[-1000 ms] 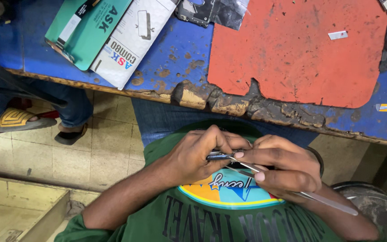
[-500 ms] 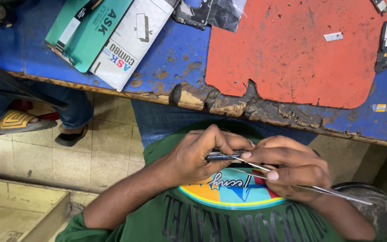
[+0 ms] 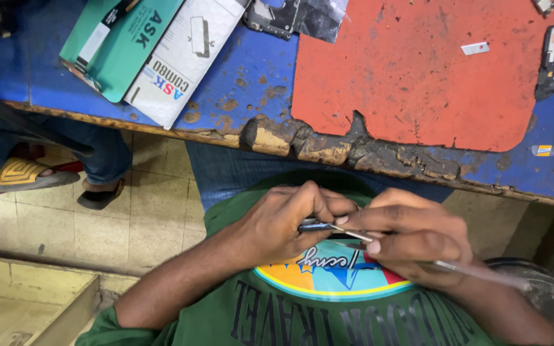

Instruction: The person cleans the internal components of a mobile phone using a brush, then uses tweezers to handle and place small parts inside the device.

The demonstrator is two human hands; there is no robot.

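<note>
Tweezers [image 3: 418, 256] work below chipped blue bench [image 3: 251, 70], tiled floor [image 3: 97, 230] beneath.

The tool [image 3: 379, 242] looks like thin bright metal, glossy along its shaft. The mat [image 3: 418, 70] at 12 o'clock is matt red, scuffed (rubbery, it seems). The bench [image 3: 251, 83] shows chipped blue paint over rough, crumbling wood. The boxes [image 3: 155, 51] at 11 o'clock are smooth cardboard.

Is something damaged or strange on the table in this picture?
Yes. The front edge of the blue table is broken and crumbling below the red mat, with bare brown material showing, and the mat's near edge is torn and uneven.
</note>
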